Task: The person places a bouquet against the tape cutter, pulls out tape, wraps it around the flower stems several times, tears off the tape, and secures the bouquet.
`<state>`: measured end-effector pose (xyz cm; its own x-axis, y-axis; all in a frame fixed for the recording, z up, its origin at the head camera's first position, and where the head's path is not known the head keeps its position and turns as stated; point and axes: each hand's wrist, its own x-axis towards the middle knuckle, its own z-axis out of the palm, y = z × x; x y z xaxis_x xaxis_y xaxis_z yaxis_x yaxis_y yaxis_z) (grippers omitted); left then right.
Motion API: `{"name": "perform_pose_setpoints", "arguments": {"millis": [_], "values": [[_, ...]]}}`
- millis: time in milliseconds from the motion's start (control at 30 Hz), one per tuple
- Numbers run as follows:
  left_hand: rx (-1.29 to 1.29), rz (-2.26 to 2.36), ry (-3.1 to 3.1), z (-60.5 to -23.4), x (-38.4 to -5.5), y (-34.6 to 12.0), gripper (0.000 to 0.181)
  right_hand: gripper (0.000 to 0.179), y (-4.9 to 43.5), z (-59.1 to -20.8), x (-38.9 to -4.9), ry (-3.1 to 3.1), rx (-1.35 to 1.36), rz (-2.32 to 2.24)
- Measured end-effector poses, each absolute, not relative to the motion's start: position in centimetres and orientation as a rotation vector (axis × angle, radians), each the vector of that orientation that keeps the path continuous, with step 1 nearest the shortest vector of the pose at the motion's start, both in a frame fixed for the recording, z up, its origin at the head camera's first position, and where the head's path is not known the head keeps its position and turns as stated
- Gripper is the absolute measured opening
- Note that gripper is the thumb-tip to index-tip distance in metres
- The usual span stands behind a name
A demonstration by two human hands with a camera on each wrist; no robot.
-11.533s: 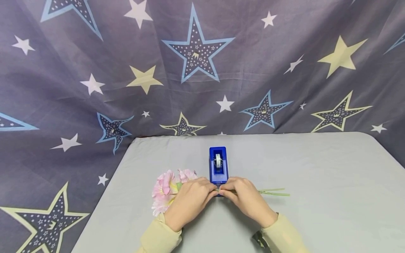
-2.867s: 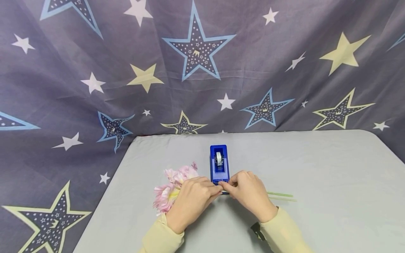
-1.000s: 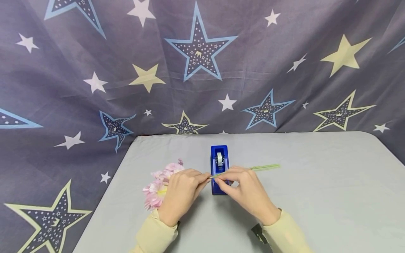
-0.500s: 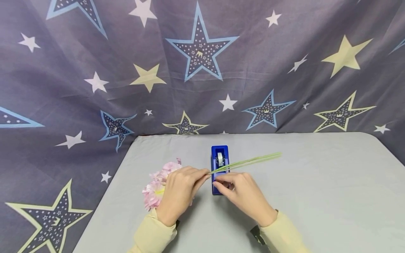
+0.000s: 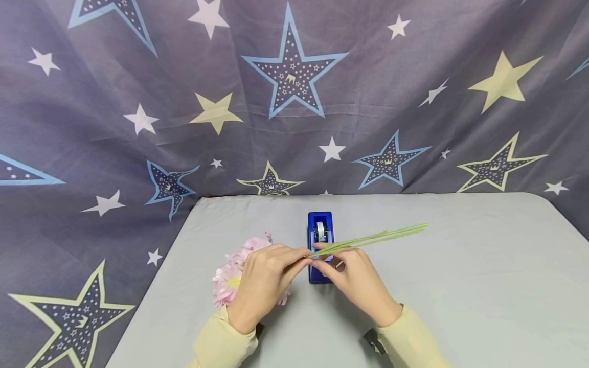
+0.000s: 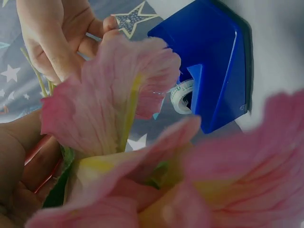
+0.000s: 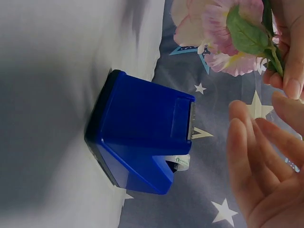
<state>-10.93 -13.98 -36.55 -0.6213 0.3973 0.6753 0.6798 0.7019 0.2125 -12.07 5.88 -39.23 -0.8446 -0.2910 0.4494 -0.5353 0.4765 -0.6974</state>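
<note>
My left hand pinches a bunch of pink flowers by their thin green stems. The blooms lie to its left, partly covered by the hand, and the bare stem ends point right and slightly up. Beside its fingertips is my right hand, with the stems crossing over it. In the right wrist view its fingers are loosely curved, spread apart, and its thumb is right at the left thumb. Just beyond the hands stands a blue tape dispenser holding a white tape roll; the stems overlap it in the head view.
A light grey cloth covers the table, stretching away on the right. A dark curtain printed with stars hangs behind its far edge. Near my right sleeve is a small dark strap.
The flowers and stems have lifted off the dispenser's front, and the stem ends have tilted upward. My right hand came off the stems half a second ago and is now back beside them.
</note>
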Motion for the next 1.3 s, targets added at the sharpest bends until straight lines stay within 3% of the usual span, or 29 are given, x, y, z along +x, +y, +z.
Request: {"name": "perform_pose_setpoints", "arguments": {"millis": [267, 633, 1300], "values": [[-0.814, -0.633, -2.320, -36.4, -10.7, -13.9, 0.014, 0.014, 6.3, -39.2, -12.2, -2.437, 0.724, 1.503], [-0.824, -0.759, -2.474, -35.7, -10.4, -13.7, 0.014, 0.007, 6.4, -38.9, -12.3, -2.460, 0.690, 1.446], [-0.705, -0.809, -2.426, -36.2, -10.6, -13.3, 0.022, 0.017, 6.2, -38.7, -12.2, -2.514, 0.675, 1.580]]}}
